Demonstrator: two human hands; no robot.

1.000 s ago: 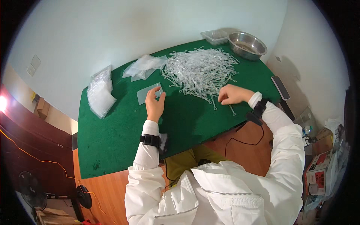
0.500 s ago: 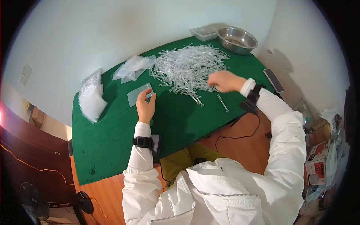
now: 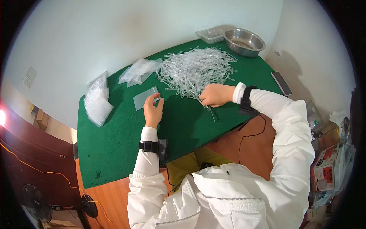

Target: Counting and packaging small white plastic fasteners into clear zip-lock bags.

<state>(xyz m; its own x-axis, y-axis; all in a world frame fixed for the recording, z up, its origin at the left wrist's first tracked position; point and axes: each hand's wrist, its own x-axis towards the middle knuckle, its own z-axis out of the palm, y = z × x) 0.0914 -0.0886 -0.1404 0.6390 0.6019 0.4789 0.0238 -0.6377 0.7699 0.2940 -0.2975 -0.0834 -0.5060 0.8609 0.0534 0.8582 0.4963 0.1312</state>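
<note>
My left hand (image 3: 153, 111) rests at the right edge of a small clear flat plastic bag (image 3: 143, 100) on the green table. Its thumb and forefinger are curved and apart. My right hand (image 3: 216, 95) is closed at the near edge of a big heap of thin, clear-silvery sticks with looped ends (image 3: 198, 68). Below its fingers a looped stick (image 3: 212, 115) pokes out toward the table's front edge. The fingertips themselves are hidden, so how many sticks they grip does not show.
More flat clear bags (image 3: 139, 71) lie left of the heap, and a bulky bundle of clear bags (image 3: 97, 103) farther left. At the back right stand a clear plastic tub (image 3: 211, 35) and a steel bowl (image 3: 244, 42). A phone (image 3: 281, 83) lies at the right edge.
My right hand has moved left and nearer from over the heap's right side. The stick that lay apart has shifted left with it. My left hand stays beside the bag.
</note>
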